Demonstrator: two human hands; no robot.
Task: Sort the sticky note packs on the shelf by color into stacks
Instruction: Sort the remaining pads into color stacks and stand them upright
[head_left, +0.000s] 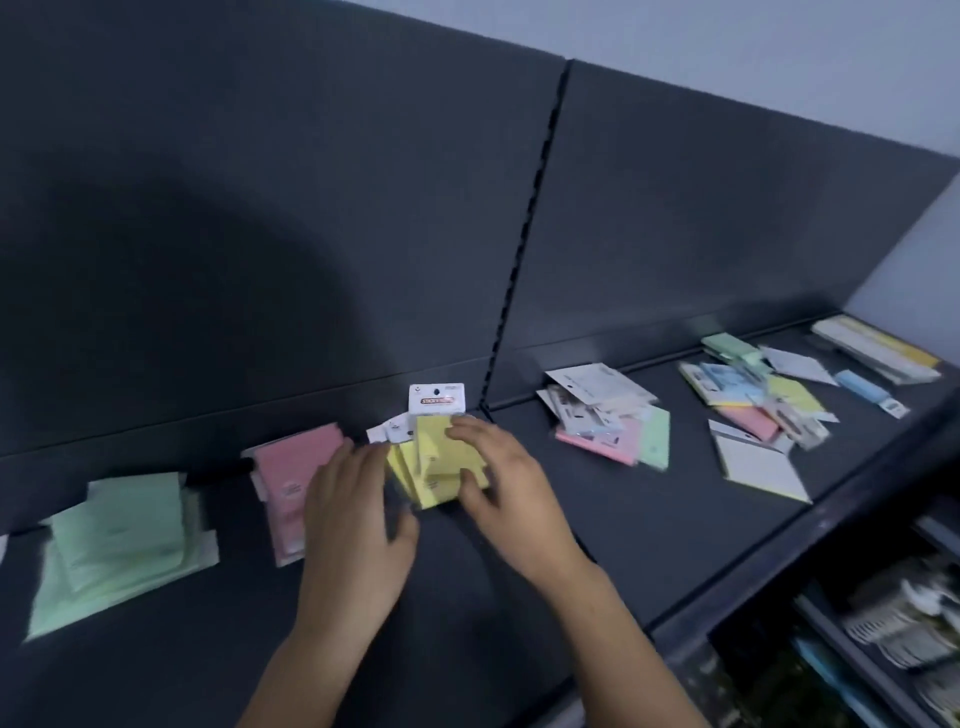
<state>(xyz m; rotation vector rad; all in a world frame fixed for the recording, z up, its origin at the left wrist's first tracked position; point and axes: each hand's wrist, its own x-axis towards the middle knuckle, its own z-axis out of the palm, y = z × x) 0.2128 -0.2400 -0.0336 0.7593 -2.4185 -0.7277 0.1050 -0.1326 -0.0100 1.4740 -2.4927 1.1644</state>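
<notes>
1. Yellow stack (436, 467): located mid-shelf (649, 519), just right of the pink stack (296, 483). Packs were fanned unevenly.
2. Left hand (358, 493): fingers were straight and laid against the stack's left edge, nothing clasped, judged so placed to square the packs.
3. Right hand (498, 478): spread over the stack's top. Whether it pressed or clasped could not be told, owing to blur.
4. Green stack (119, 545): set apart at far left, so colours were kept separate.
5. Mixed piles (608, 415): left unsorted at right.
</notes>
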